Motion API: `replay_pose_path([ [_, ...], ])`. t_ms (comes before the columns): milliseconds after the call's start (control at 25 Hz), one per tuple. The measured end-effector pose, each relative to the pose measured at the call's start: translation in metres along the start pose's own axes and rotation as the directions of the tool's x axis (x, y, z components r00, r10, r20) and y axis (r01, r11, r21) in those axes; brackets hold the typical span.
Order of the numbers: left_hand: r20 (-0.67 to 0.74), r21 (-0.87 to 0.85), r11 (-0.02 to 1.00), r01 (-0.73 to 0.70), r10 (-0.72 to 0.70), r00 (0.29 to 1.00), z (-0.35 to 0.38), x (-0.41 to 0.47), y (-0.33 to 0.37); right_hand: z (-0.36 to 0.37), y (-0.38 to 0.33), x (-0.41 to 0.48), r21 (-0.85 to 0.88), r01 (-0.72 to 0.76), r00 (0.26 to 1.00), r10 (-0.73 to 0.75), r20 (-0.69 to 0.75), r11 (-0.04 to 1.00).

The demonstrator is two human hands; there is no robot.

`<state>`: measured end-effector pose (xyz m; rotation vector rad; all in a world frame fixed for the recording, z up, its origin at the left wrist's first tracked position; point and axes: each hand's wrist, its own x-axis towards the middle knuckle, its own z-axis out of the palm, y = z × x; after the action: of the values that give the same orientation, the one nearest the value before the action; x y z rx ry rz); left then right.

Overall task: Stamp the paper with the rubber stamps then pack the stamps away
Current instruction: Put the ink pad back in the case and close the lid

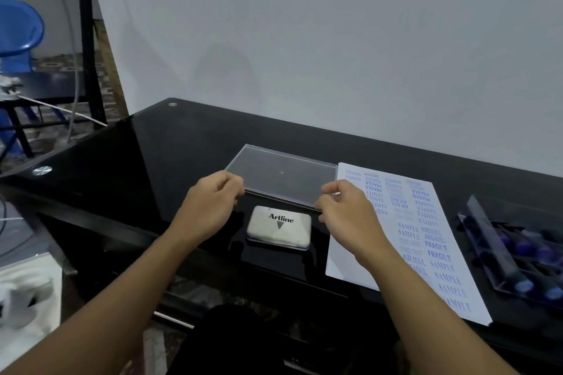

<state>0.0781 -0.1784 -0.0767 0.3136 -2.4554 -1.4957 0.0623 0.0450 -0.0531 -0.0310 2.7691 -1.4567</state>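
A clear plastic box lid (281, 173) lies flat on the black glass table (170, 143). My left hand (210, 204) pinches its near left corner and my right hand (344, 213) pinches its near right corner. Just in front of the lid sits a closed white Artline ink pad (278, 230). To the right lies a white paper sheet (408, 240) covered with blue stamped words. Further right stands the clear stamp tray (515, 253) holding several blue-handled rubber stamps (524, 285).
A white wall rises right behind the table. At the far left are a black chair frame (88, 46) and a blue plastic chair (18, 30). White cloth (27, 292) lies at the lower left beside the table.
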Motion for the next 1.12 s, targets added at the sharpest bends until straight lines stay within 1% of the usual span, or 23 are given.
replay_pose_path([
  [120,0.088,0.114,0.994,-0.002,-0.009,0.996,0.001,-0.010,-0.004,0.004,-0.003,-0.007,-0.071,-0.032,0.996,0.038,0.084,0.997],
  [240,0.176,0.184,0.982,-0.053,0.020,0.984,0.010,-0.026,-0.003,0.007,-0.006,-0.014,-0.145,-0.022,0.995,0.036,0.096,0.989],
  [360,0.178,0.238,0.965,-0.112,0.071,0.982,0.019,-0.039,-0.002,0.015,-0.009,-0.021,-0.157,-0.028,0.994,0.044,0.100,0.987],
  [440,0.148,0.217,0.969,-0.121,0.090,0.985,0.022,-0.046,-0.001,0.020,-0.009,-0.026,-0.125,-0.030,0.995,0.042,0.090,0.992],
  [560,0.131,0.111,0.989,-0.095,0.080,0.988,0.024,-0.050,0.006,0.020,-0.007,-0.029,-0.059,-0.016,0.997,0.020,0.071,0.998],
  [720,0.145,0.037,0.994,-0.099,0.093,0.985,0.032,-0.045,0.036,-0.006,-0.006,-0.027,0.014,0.041,0.999,-0.041,0.000,0.999],
  [800,0.151,0.034,0.991,-0.132,0.125,0.981,0.046,-0.043,0.055,-0.028,-0.002,-0.023,0.044,0.060,0.997,-0.057,-0.055,0.997],
  [920,0.161,0.004,0.986,-0.169,0.166,0.973,0.084,-0.044,0.089,-0.076,0.016,-0.019,0.083,0.038,0.986,-0.024,-0.166,0.996],
  [1040,0.241,-0.063,0.984,-0.166,0.176,0.954,0.131,-0.053,0.125,-0.133,0.044,-0.019,0.082,0.004,0.968,0.017,-0.250,0.997],
  [1120,0.297,-0.101,0.977,-0.189,0.211,0.931,0.162,-0.061,0.147,-0.169,0.064,-0.023,0.074,-0.019,0.958,0.039,-0.284,0.997],
])
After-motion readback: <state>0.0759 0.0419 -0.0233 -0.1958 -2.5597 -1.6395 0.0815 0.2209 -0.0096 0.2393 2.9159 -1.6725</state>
